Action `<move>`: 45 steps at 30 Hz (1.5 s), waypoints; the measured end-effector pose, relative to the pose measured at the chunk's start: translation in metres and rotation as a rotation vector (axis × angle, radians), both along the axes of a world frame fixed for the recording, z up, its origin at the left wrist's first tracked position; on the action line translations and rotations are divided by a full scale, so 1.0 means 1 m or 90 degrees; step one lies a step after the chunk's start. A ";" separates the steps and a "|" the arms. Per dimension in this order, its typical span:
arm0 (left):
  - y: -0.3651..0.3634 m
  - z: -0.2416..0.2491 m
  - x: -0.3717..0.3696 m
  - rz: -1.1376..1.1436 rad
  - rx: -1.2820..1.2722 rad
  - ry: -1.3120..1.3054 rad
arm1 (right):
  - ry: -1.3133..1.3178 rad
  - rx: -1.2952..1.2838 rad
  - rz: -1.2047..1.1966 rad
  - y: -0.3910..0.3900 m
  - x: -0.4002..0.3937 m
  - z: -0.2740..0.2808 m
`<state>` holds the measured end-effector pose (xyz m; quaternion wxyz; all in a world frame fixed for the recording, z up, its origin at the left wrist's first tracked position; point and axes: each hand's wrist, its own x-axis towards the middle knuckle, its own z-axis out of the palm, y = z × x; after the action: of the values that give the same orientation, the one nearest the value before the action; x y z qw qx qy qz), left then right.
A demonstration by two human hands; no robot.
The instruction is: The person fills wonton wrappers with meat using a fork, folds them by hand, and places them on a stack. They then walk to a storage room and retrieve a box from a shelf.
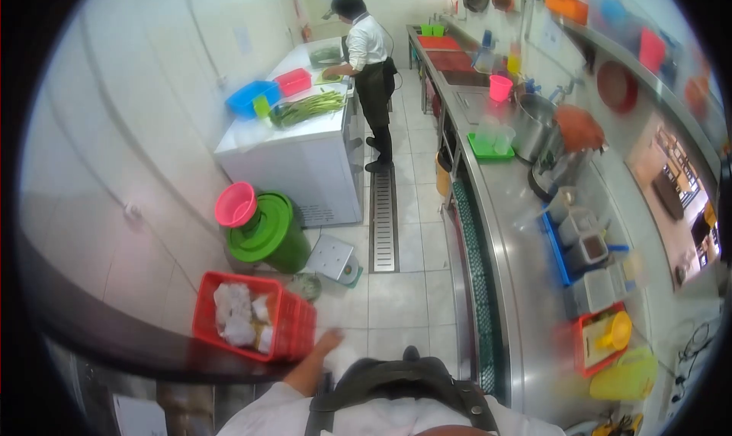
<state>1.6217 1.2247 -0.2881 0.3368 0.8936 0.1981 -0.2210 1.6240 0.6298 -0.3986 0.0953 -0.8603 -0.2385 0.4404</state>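
My left hand hangs low at the front of my body, just right of the red crate. Its fingers are blurred and their shape does not show clearly. White plastic bags lie inside the crate. Past the crate, a green round thing rests on the floor beside a floor scale. My right hand is out of sight. A dark apron covers my front over a white top.
A co-worker stands at a white chest bearing long green vegetables. A green lidded bin stands before it. A floor drain runs along the aisle. The steel counter on the right carries a large pot and containers.
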 end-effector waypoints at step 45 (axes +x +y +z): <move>0.192 -0.055 1.201 0.116 -0.156 0.052 | -0.401 0.104 0.163 0.594 1.836 0.267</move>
<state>2.8223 1.4167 -0.3432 0.4536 0.8144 0.2634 -0.2485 3.4600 1.2243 -0.1311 0.0299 -0.9065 -0.3968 0.1412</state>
